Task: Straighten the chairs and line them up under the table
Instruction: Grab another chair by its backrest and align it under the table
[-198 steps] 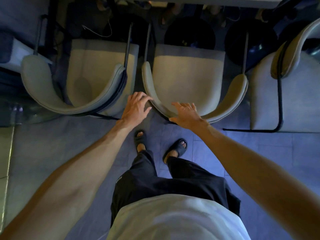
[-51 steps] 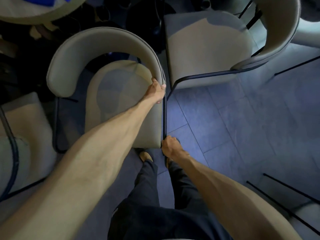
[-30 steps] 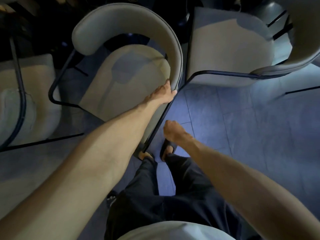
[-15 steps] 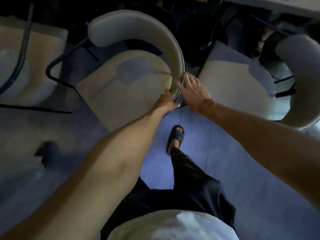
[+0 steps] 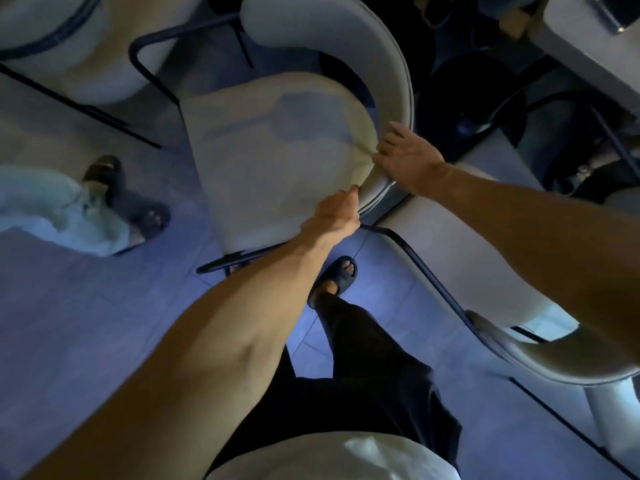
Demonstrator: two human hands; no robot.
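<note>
Chair (image 5: 277, 157): beige, curved backrest, turned askew beside the table (image 5: 571, 46) at upper right.
Left hand (image 5: 337, 213): closed around the near end of the backrest.
Right hand (image 5: 408, 157): fingers spread, gripping the backrest rim just above.
Second chair (image 5: 485, 265): just right, touching the first.
Floor (image 5: 86, 306): blue tile.

Second person's sandalled foot (image 5: 104, 171) at left, on blue-grey tiled floor (image 5: 86, 323).

Beige chair (image 5: 270, 161) on a black frame (image 5: 156, 60), blue-grey floor (image 5: 86, 323), dark sandal (image 5: 337, 278), black shorts (image 5: 374, 386)
</note>
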